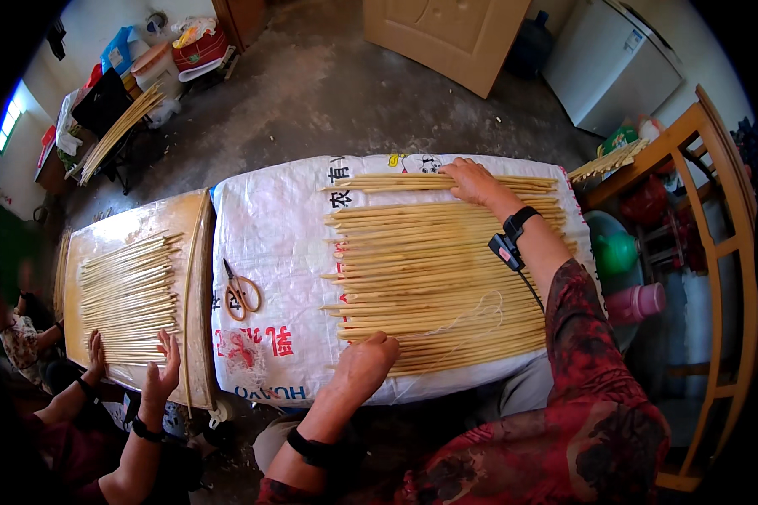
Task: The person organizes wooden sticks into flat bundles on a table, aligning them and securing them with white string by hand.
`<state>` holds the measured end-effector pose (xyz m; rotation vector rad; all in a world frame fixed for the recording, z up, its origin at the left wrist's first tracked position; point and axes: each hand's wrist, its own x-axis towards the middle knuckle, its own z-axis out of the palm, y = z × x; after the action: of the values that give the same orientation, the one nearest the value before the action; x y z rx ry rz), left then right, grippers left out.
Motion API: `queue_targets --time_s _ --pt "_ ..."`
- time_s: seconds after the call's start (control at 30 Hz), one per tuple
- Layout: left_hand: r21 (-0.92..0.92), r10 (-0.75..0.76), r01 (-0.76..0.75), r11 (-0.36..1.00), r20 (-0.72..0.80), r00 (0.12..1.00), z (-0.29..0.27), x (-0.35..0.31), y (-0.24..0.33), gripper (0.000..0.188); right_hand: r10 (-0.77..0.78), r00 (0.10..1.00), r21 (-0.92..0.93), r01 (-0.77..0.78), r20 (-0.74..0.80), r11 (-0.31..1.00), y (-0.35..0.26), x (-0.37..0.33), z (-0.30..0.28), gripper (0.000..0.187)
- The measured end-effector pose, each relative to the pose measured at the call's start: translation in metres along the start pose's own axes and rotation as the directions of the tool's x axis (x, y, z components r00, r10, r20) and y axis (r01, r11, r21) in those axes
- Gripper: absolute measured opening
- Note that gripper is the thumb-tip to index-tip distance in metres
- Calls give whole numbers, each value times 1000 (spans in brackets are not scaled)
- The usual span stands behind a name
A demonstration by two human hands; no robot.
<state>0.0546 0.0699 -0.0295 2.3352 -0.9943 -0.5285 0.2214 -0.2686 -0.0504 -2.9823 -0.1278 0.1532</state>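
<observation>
A row of thin pale peeled sticks [446, 269] lies side by side on a white woven plastic sheet [269, 202]. Over the near left part of the row, my left hand [360, 368] is closed, fingertips pressed together. A loose white thread [480, 316] loops across the sticks and runs up to those fingertips. At the far side, a few sticks [387, 182] lie apart from the row across a narrow gap. My right hand [473, 181] reaches over them with bent fingers closed about them; its fingertips are partly hidden. Scissors [242, 290] with orange-brown handles rest left of the row.
To the left, another person's open hands [162, 370] are beside more sticks [130, 295] on a wooden board [194, 252]. A wooden chair frame [707, 252], pink container [636, 301] and green bowl [615, 251] stand at the right. A stick bundle [126, 130] leans far left.
</observation>
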Motion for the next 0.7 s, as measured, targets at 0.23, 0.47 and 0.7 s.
queue_targets --time_s 0.23,0.47,0.7 --pt "32 54 -53 998 -55 997 10 4 -4 11 -11 993 70 2 120 998 5 -14 -2 63" --pt "40 9 -10 999 15 1000 7 6 0 8 -10 993 59 3 116 998 0 -19 -7 67" --pt "58 34 -33 998 -18 999 20 6 -10 9 -11 994 37 7 107 999 4 -13 -7 60"
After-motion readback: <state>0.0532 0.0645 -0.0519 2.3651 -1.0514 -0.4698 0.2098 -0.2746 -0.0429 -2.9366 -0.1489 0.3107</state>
